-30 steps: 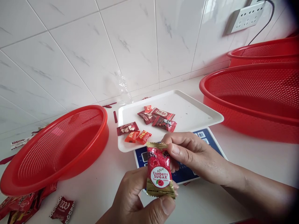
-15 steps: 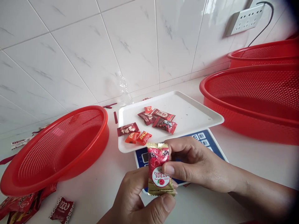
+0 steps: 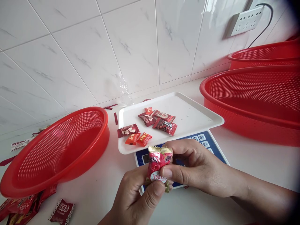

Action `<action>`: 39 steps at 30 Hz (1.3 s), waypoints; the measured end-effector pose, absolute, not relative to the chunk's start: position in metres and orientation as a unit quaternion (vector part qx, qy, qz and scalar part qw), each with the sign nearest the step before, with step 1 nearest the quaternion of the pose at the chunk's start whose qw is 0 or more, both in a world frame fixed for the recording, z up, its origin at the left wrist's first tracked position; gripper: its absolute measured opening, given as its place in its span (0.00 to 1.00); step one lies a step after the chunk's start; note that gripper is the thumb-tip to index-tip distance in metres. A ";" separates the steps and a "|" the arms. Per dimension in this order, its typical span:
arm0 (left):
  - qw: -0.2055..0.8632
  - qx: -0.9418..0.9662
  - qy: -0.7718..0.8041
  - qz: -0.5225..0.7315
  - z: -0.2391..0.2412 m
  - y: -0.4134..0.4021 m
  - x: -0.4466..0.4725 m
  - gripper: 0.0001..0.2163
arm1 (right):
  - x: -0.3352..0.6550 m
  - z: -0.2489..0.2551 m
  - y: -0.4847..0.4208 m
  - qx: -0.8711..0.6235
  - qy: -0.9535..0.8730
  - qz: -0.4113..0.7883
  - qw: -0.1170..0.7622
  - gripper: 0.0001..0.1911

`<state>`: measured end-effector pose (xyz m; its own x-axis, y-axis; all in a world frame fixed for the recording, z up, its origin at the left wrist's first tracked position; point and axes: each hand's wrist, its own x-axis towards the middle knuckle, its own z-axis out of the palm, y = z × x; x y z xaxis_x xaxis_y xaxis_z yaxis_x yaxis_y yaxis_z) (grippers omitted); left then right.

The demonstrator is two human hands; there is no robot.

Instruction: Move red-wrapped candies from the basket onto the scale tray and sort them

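Between my two hands is a gold-and-red candy packet (image 3: 159, 161) with a berry picture and a partly covered "Cranberry SUGAR" label. My left hand (image 3: 140, 193) pinches its lower end, the thumb lying across the label. The fingers of my right hand (image 3: 194, 167) grip its right side, thumb in front. Just beyond sits a white tray (image 3: 187, 109) on a blue-and-white scale (image 3: 207, 143). Several wrapped candies lie on the tray's left half, among them a dark red packet (image 3: 128, 130) and an orange-red packet (image 3: 144, 139).
A red perforated basket (image 3: 93, 150) stands to the left, with red wrappers (image 3: 23, 206) under its near edge and a dark red candy packet (image 3: 62, 212) in front. Another red basket (image 3: 234, 122) is at the right, one more behind it. A socket strip (image 3: 246, 22) is on the tiled wall.
My left thumb has moved up from the packet's bottom edge onto its label. The packet's lower end is now bent and mostly covered by my fingers.
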<state>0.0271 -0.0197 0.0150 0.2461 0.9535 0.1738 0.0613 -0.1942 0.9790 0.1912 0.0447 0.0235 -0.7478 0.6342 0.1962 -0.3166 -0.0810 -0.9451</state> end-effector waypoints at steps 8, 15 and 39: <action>0.536 0.589 0.400 0.454 0.010 -0.019 0.021 0.22 | 0.189 0.022 0.044 -0.111 -0.547 0.752 0.351 0.10; 0.686 0.486 0.331 0.429 0.009 -0.012 0.021 0.24 | 0.190 0.019 0.039 -0.079 -0.559 0.753 0.339 0.09; 0.637 0.457 0.334 0.523 0.016 -0.018 0.021 0.15 | 0.190 0.023 0.044 -0.195 -0.663 0.662 0.291 0.25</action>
